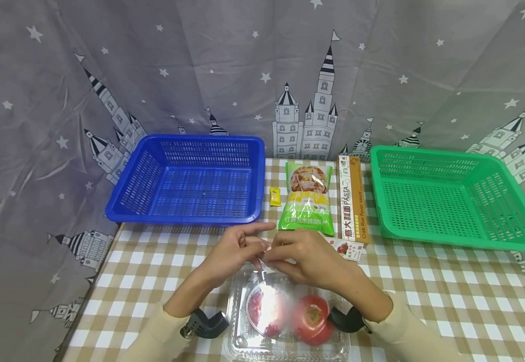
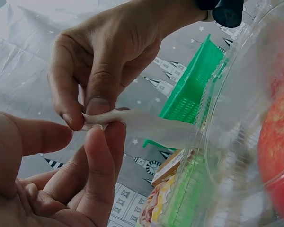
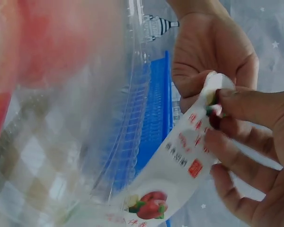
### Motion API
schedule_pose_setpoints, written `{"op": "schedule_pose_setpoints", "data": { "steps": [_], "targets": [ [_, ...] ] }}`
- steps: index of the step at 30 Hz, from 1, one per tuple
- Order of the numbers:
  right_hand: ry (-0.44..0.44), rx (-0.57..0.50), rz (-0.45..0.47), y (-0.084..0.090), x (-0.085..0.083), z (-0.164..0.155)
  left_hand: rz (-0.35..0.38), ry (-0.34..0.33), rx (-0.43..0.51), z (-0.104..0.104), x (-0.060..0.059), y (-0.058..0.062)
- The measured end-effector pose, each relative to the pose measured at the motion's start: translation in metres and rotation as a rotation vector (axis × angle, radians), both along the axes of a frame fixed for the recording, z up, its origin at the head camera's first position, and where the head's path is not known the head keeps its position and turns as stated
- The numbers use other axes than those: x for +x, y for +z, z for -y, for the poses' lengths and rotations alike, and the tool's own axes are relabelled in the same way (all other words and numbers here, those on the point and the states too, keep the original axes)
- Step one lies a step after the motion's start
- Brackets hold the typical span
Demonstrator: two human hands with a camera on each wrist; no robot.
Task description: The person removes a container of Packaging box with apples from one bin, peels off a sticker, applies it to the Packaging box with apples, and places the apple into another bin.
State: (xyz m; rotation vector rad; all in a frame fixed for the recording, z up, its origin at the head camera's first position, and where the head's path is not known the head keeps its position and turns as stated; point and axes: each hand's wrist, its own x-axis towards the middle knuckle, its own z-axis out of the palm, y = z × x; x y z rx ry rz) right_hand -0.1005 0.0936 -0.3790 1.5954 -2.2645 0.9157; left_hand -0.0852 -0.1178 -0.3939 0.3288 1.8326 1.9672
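Note:
A long white paper label strip (image 3: 168,158), printed with red characters and red fruit, stretches from the clear plastic box (image 1: 239,347) to both hands. My right hand (image 1: 307,256) pinches its free end between thumb and fingers. Close against it, my left hand (image 1: 226,251) holds the same end with bent fingers, while one finger points out straight in the head view. Beneath the hands stands the clear box, its lid over two round red fruits (image 1: 312,319) that look like apples. Glare on the lid hides part of one.
A blue basket (image 1: 185,219) stands at the back left, a green basket (image 1: 461,241) at the right. Between them lie a small yellow packet (image 1: 275,196), a green food bag (image 1: 307,201) and a long pasta box (image 1: 353,201) on the checked tablecloth (image 1: 425,301).

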Motion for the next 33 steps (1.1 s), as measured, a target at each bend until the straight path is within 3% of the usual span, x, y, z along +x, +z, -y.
{"op": "schedule_pose_setpoints", "data": {
  "steps": [12,20,33],
  "targets": [
    [-0.026,-0.031,-0.081,-0.0036,-0.0012,-0.0004,-0.067,0.036,-0.008,-0.0023,0.0014,-0.0032],
    [-0.066,-0.045,-0.078,-0.0076,-0.0002,-0.0028,-0.12,0.123,-0.065,-0.0033,0.0,-0.0068],
    [-0.049,-0.059,-0.016,-0.0089,-0.0001,-0.0061,-0.113,0.113,-0.045,-0.0046,0.0,-0.006]
  ]
}}
